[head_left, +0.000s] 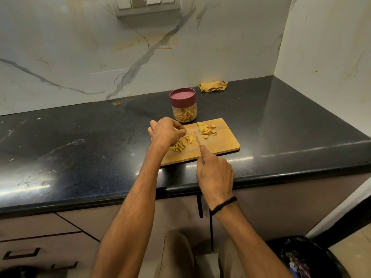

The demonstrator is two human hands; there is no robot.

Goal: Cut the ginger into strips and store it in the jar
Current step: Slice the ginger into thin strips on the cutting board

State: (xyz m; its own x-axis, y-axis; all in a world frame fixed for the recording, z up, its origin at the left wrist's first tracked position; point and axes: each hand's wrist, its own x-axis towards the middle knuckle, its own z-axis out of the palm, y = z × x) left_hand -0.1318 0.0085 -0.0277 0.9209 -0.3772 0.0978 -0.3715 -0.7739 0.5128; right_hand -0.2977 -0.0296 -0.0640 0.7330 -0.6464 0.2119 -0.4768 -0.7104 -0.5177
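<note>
Near the wooden board (224, 141)'s left edge, our left hand (166, 131) curls over thin ginger strips (177, 147), grasp unclear; our right hand (214, 173) clenches the knife (198, 139).

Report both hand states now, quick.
Left hand: fingers curled over yellow ginger strips; grip cannot be told.
Right hand: grips thin pale-bladed knife over rectangular wooden cutting board.
</note>
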